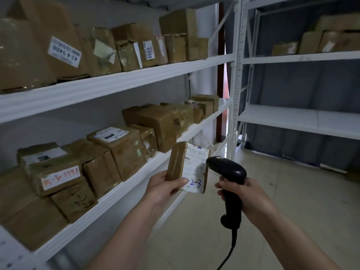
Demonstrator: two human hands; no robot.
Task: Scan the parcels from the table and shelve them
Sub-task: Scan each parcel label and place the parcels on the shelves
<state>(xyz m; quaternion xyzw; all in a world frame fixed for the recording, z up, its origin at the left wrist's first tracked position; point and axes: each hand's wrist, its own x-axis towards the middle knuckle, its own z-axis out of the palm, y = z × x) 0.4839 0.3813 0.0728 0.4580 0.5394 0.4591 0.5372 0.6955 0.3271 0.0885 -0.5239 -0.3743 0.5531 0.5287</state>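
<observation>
My left hand [165, 187] grips a small flat brown parcel [176, 162] by its lower end, holding it upright in front of the middle shelf [136, 184]. Its white label faces right and carries blue handwritten digits. My right hand [243, 193] holds a black barcode scanner [228, 170] by the handle. The scanner's head points at the label from a short distance to the right. Its cable hangs down between my forearms.
White metal racks run along the left, with the upper shelf [116, 84] and the middle shelf packed with taped brown cartons. A second rack [300, 119] at right has a bare lower shelf and a few boxes higher up. Tiled floor lies below.
</observation>
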